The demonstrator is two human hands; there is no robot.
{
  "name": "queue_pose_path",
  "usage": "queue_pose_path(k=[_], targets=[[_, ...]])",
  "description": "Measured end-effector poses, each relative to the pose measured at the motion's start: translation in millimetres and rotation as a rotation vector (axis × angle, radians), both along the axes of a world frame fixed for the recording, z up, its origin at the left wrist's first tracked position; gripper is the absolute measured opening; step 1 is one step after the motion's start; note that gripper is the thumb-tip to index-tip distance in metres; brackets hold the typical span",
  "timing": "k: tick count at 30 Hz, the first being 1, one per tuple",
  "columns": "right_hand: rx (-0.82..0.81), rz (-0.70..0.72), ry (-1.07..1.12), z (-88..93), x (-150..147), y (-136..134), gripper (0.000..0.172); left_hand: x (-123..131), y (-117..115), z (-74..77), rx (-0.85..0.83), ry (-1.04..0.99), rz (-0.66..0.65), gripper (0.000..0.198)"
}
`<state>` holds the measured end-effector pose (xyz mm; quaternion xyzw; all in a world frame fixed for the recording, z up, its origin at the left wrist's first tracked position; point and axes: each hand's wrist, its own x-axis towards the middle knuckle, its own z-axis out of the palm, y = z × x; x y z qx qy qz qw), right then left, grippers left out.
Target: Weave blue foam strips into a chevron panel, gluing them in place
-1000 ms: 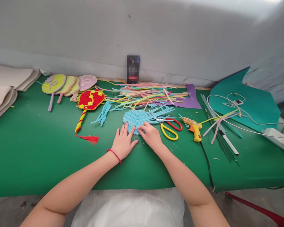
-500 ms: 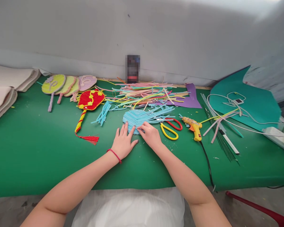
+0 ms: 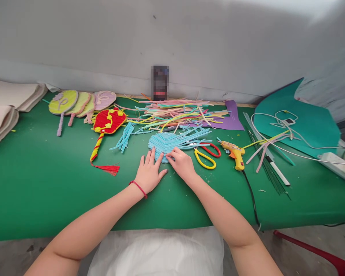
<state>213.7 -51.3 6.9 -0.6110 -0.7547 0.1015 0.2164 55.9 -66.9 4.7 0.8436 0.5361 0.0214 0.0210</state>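
A flat blue panel of pipe cleaners (image 3: 163,141), laid in a chevron pattern, lies on the green table before me, its loose ends reaching out to the right. My left hand (image 3: 150,171) rests with fingers spread, the fingertips on the panel's near edge. At the panel's lower right, thumb and forefinger of my right hand (image 3: 181,163) are pinched on a blue pipe cleaner; my fingers hide most of the spot. Scissors (image 3: 205,158) with one red and one yellow handle lie right of that hand, blades partly under the loose blue ends.
Loose blue pipe cleaners (image 3: 124,138) and a multicoloured pile (image 3: 178,113) lie behind. A red fan (image 3: 109,122) with a tassel and several pastel fans (image 3: 63,102) are left. To the right are a yellow glue gun (image 3: 236,153), its black cord, thin wires and a teal sheet (image 3: 313,122).
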Motion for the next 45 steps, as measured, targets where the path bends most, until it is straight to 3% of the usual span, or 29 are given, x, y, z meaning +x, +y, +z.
queue_pose_path(k=[24,36,45], targets=[[-0.089,0.016,0.103,5.5,7.4,1.7,0.013,0.7,1.1,8.1,-0.041,0.024,-0.001,0.066],[-0.199,-0.008,0.233,3.6,45.2,11.0,0.017,0.8,2.0,8.6,-0.056,0.024,0.001,0.068],[-0.145,0.1,0.214,2.0,18.5,6.2,0.004,0.7,1.4,10.0,-0.06,0.036,-0.002,0.068]])
